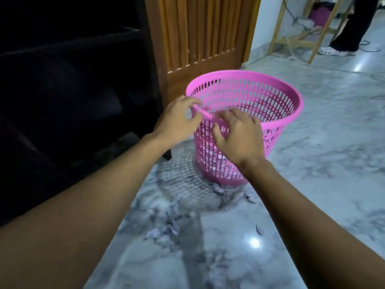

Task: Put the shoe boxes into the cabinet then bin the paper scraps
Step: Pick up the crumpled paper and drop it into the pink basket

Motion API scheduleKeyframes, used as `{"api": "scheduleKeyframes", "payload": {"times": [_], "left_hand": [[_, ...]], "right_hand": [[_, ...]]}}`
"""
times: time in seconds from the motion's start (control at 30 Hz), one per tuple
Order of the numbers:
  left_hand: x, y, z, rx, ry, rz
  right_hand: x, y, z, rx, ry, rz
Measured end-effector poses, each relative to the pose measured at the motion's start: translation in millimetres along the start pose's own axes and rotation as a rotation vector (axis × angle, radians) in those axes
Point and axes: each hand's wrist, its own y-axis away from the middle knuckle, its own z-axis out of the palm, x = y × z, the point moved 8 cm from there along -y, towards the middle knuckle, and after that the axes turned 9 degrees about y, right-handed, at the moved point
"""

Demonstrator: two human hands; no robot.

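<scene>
Bare forearms reach to the pink basket: the left hand pinches its near rim, the right hand is spread over that rim. Paper scraps litter the floor before the basket, some at its base.

Single head-worn wide-angle view, forward and down, near the pink bin

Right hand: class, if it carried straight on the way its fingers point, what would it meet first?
Most likely the near rim of the pink basket: the right hand is at it, fingers pointing across the opening. Depth is unclear, so contact is uncertain.
</scene>
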Motion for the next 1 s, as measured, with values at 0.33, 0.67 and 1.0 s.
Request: {"api": "scheduleKeyframes", "payload": {"times": [0.33,0.67,1.0], "left_hand": [[-184.9,234.8,35.6,-0.252,-0.193,-0.707],[-204.5,310.3,55.0,-0.366,-0.52,-0.366],[-199.5,286.2,57.0,-0.286,-0.538,-0.281]], "right_hand": [[-75.7,140.8,127.0,-0.523,-0.165,-0.236],[-89.8,236.5,195.6,-0.89,-0.274,-0.04],[-73.6,256.0,209.2,-0.856,-0.355,0.038]]}}
